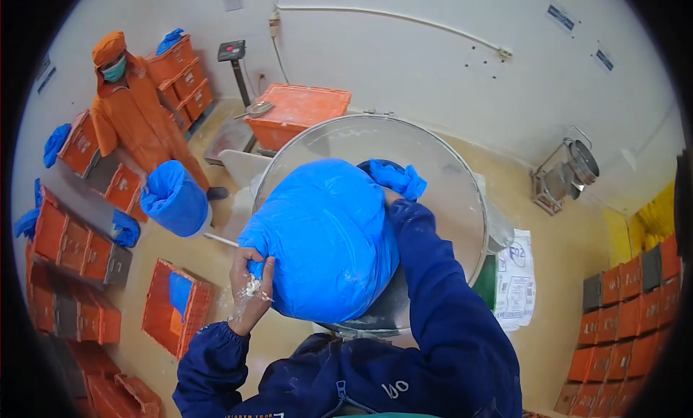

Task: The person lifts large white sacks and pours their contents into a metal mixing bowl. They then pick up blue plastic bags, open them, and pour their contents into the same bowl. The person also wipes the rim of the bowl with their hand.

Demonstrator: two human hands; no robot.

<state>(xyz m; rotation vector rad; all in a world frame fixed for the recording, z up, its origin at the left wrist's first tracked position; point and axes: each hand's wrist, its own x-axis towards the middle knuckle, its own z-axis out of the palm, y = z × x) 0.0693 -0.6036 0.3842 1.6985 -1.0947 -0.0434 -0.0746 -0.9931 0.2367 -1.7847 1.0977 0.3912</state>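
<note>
A large, full blue plastic bag [321, 237] bulges over the near left part of a wide round metal vessel [473, 223]. My left hand [251, 284] is closed on a gathered corner of the bag at its left side. White powdery crumbs cling to that hand's thumb side and wrist. Reaching over the vessel, my right hand [392, 196] grips the bag at its far right; its fingers are mostly hidden behind the plastic. Bunched blue plastic [397, 178] sticks out beyond that hand, above a dark round opening. A thin white rod [221, 239] ends beside my left hand.
A person in orange [144, 122] stands far left by a blue-lined bucket [177, 201]. Orange crates [72, 237] line the left; more crates [621, 331] stack at right. A metal scoop [258, 109] lies on an orange box [307, 104]. A white sack [515, 281] lies right of the vessel.
</note>
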